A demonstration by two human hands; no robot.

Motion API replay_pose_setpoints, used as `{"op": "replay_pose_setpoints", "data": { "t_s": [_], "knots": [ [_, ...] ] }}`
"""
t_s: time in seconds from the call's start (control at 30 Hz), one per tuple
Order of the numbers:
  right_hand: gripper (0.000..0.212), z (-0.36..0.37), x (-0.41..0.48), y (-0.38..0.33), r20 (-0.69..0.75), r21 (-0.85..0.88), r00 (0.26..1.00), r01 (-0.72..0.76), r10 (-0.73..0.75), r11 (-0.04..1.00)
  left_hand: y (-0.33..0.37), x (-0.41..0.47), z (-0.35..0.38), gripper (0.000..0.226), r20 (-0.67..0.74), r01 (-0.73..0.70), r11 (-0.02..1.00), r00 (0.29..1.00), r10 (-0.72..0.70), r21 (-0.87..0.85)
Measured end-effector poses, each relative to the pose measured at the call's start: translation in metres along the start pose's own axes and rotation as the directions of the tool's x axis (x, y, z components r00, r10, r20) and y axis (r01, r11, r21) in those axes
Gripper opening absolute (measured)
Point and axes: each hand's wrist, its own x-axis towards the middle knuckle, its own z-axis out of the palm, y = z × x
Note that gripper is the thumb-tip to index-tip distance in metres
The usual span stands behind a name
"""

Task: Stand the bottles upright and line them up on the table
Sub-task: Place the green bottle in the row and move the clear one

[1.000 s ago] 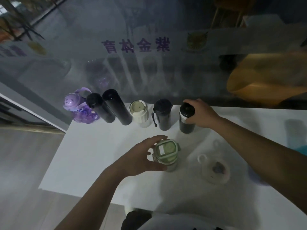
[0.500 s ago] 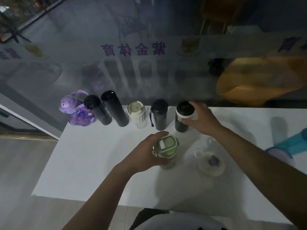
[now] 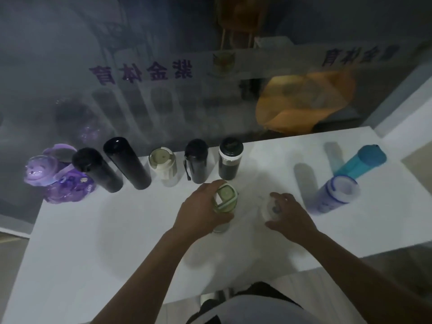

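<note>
Six bottles stand in a row along the table's far edge: a purple bottle (image 3: pixel 58 181), a black bottle (image 3: pixel 95 169), a tall black bottle (image 3: pixel 127 162), a cream bottle (image 3: pixel 162 166), a black bottle with a strap (image 3: pixel 197 163) and a black bottle with a white band (image 3: pixel 230 160). In front of that row, my left hand (image 3: pixel 201 211) grips a green-lidded bottle (image 3: pixel 225 197), which is upright. To its right, my right hand (image 3: pixel 289 216) wraps around a clear white-lidded bottle (image 3: pixel 272 206), mostly hiding it.
A blue-and-white bottle (image 3: pixel 336 195) and a teal bottle (image 3: pixel 362 162) appear to stand upright at the right of the white table (image 3: pixel 117 242). A glass wall with purple lettering runs directly behind the row. The table's right edge lies just beyond the teal bottle.
My right hand has left the white-banded black bottle and come down onto the clear bottle. My left hand stays on the green-lidded bottle. The view has swung right, showing the two blue bottles.
</note>
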Motion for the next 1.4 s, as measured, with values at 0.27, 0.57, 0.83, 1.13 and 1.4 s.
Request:
{"op": "replay_pose_setpoints", "data": {
  "t_s": [0.27,0.57,0.83,1.13,1.4],
  "knots": [
    [0.081,-0.025,-0.009,0.023,-0.024,-0.042,1.000,-0.017,0.016,0.999,0.007,0.014,0.000,0.066,-0.027,-0.002,0.997,1.000,0.000,-0.080],
    [0.077,-0.070,-0.004,0.036,0.068,-0.122,0.984,0.172,-0.165,0.977,0.083,0.078,0.012,0.069,-0.004,-0.057,0.980,0.998,0.058,-0.189],
    [0.051,-0.142,-0.010,0.048,0.052,0.081,0.974,0.214,-0.219,0.973,0.137,0.147,0.047,0.066,-0.070,-0.069,0.990,0.996,0.061,-0.123],
    [0.029,-0.180,-0.007,0.099,0.069,0.212,0.966,0.231,-0.250,0.950,0.147,0.198,0.075,0.072,-0.071,0.065,0.996,0.996,-0.061,0.054],
    [0.026,-0.194,0.004,0.120,0.021,0.298,0.963,0.250,-0.269,0.921,0.149,0.215,0.079,0.077,-0.103,0.111,0.988,0.990,-0.100,0.105]
  ]
}}
